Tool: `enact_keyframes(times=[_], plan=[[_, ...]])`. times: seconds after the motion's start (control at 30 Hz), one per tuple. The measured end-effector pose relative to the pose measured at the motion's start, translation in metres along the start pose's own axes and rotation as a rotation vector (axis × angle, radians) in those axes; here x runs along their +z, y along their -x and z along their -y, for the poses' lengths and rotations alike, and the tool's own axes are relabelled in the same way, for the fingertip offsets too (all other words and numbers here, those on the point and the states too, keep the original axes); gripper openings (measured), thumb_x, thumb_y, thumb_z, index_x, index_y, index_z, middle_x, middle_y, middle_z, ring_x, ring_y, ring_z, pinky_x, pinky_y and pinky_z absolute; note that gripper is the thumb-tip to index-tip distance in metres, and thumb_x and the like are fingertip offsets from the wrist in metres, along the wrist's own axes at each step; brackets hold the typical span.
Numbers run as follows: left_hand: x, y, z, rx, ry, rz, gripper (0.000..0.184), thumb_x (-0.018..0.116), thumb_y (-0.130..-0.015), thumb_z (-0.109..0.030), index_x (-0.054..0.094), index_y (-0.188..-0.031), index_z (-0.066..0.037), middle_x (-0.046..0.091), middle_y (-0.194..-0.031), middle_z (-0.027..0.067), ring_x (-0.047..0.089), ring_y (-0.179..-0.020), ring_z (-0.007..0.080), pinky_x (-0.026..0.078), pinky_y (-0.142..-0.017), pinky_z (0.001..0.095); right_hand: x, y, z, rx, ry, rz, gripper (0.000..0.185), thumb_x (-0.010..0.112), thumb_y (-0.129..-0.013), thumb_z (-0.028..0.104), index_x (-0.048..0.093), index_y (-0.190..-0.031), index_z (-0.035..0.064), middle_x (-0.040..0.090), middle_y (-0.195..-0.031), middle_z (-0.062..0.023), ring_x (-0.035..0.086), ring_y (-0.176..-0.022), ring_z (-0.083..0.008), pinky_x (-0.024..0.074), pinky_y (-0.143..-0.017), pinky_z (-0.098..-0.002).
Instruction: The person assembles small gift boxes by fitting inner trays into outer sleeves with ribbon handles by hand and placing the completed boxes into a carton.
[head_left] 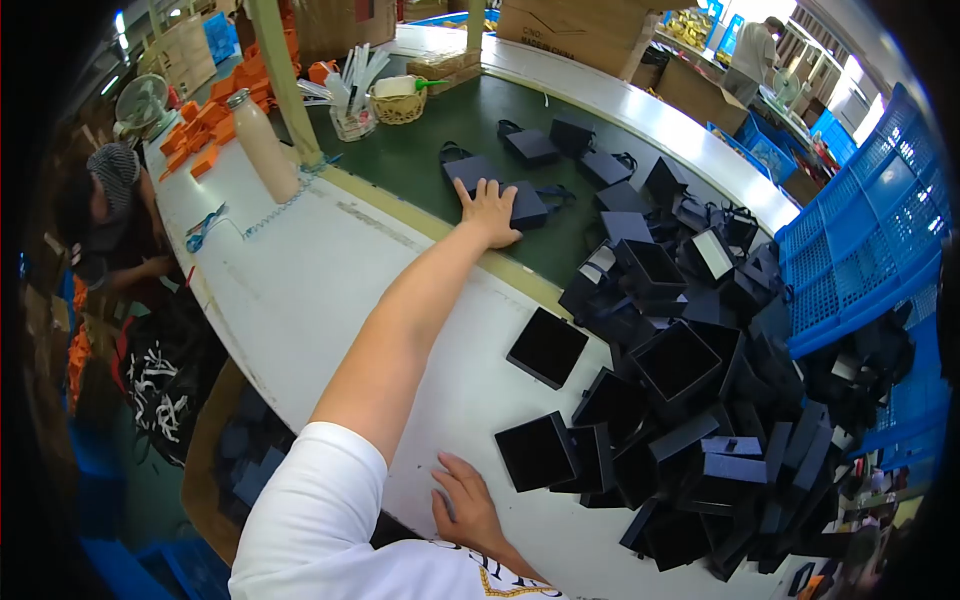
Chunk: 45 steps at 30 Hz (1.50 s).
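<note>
My left hand [487,214] reaches far across the bench, palm down with fingers spread. Its fingertips rest at a dark navy box with a ribbon loop [470,174], and its thumb side lies against another small navy box [527,206]. Whether it presses on either one, I cannot tell. Close to my body, my right hand [468,508] hovers over the white tabletop with loosely bent fingers apart and nothing in them. To its right are open black box halves [537,452], and a single open one [548,347] lies farther up.
A large heap of navy boxes [690,360] covers the right side, against a blue plastic crate [870,220]. Farther back stand a bottle [262,148], a small basket [398,105] and orange pieces [205,125]. A person [110,220] sits at left; another person [752,60] stands behind.
</note>
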<state>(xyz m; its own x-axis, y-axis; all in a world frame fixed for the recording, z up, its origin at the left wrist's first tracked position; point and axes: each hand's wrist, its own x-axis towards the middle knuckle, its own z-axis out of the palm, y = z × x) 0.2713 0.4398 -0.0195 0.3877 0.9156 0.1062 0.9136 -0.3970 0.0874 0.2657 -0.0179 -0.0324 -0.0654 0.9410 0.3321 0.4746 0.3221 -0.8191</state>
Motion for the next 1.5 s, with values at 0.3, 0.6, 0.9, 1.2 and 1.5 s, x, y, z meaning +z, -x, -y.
enact_keyframes(times=[0.3,0.6,0.9,1.2,1.5], plan=[[-0.048,0.1,0.009,0.222,0.532,-0.386,0.102,0.09,-0.064,-0.036,0.041,-0.15,-0.011,0.05,-0.133,0.02,0.048,-0.127,0.0387,0.036,-0.115,0.0515,-0.004,0.001,0.007,0.028,-0.077,-0.039,0.028,0.067,-0.086,-0.001,0.064,-0.114,-0.0057,0.059,-0.136,-0.0229,0.056,-0.126,-0.0419,0.0462,-0.108,-0.0472],[-0.076,0.406,0.034,0.137,0.419,-0.081,0.107,0.091,-0.06,-0.027,0.038,-0.151,-0.012,0.046,-0.134,0.0186,0.048,-0.126,0.0393,0.04,-0.105,0.0489,0.0,0.016,0.017,-0.376,0.167,-0.026,0.036,0.063,-0.085,0.004,0.064,-0.12,-0.0037,0.059,-0.138,-0.0203,0.058,-0.127,-0.0377,0.046,-0.107,-0.0475],[-0.119,0.39,0.039,0.161,0.904,0.088,0.04,0.065,-0.077,-0.007,0.064,-0.117,-0.005,0.062,-0.133,0.0206,0.053,-0.136,0.038,0.044,-0.109,0.0404,0.006,0.026,0.023,-0.398,0.339,0.101,0.048,0.06,-0.083,0.005,0.062,-0.13,-0.0059,0.056,-0.144,-0.0206,0.051,-0.137,-0.0375,0.0359,-0.118,-0.0505],[-0.064,0.334,0.013,0.475,0.007,0.22,0.038,0.073,-0.075,-0.039,0.07,-0.074,-0.001,0.064,-0.087,0.0214,0.064,-0.082,0.0421,0.052,-0.073,0.0532,0.049,0.034,-0.005,-0.449,0.138,0.046,0.057,0.067,-0.073,0.004,0.058,-0.129,-0.0066,0.053,-0.141,-0.0266,0.043,-0.14,-0.0438,0.0285,-0.122,-0.0553],[-0.095,0.34,0.014,0.23,1.035,0.314,0.021,0.068,-0.08,-0.009,0.052,-0.087,0.001,0.06,-0.128,0.0214,0.058,-0.12,0.0322,0.045,-0.101,0.041,0.043,0.033,-0.012,-0.556,0.303,-0.043,0.056,0.068,-0.074,0.011,0.058,-0.126,-0.0068,0.053,-0.141,-0.0257,0.044,-0.14,-0.0417,0.0282,-0.123,-0.0544]])
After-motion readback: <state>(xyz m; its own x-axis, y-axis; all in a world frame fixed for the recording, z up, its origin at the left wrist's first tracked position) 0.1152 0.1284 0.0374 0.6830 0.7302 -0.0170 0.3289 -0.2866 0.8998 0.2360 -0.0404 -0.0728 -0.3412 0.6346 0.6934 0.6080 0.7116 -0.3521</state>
